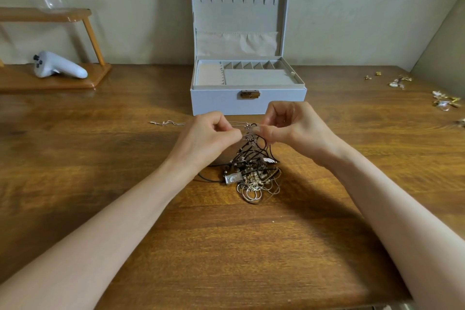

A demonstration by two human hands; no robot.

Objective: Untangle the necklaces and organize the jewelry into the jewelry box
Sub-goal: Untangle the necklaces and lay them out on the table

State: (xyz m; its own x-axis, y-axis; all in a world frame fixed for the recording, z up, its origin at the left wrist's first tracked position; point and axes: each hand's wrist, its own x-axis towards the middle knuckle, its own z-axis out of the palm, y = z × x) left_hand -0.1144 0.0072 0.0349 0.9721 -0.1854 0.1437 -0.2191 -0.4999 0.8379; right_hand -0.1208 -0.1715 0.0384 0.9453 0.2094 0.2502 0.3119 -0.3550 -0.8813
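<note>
I judge I am near the start. The pale grey jewelry box (216,103) stands open at the back of the brown wooden table (113,171), and I can see no jewelry in its tray compartments or on the row of hooks inside its lid.

Directly in front of the box lies the tangle of black cords and silver and gold chains (251,171). Its top is lifted into a peak while the bulk rests on the wood. My left hand (208,138) and right hand (292,128) meet just in front of the box's clasp. On each hand the thumb and forefinger pinch a strand at the peak and the other fingers are curled in.

A thin silver chain (167,123) lies stretched out to the left of the box front. It may already be freed, but my left hand hides its near end, so I cannot tell. Small gold and silver pieces (400,82) lie scattered well to the right of the box, not yet sorted.

The knot looks dense: dark cords loop over fine chains, pale rings spill out at the near edge, and a silver rectangular pendant sits on its left side.
</note>
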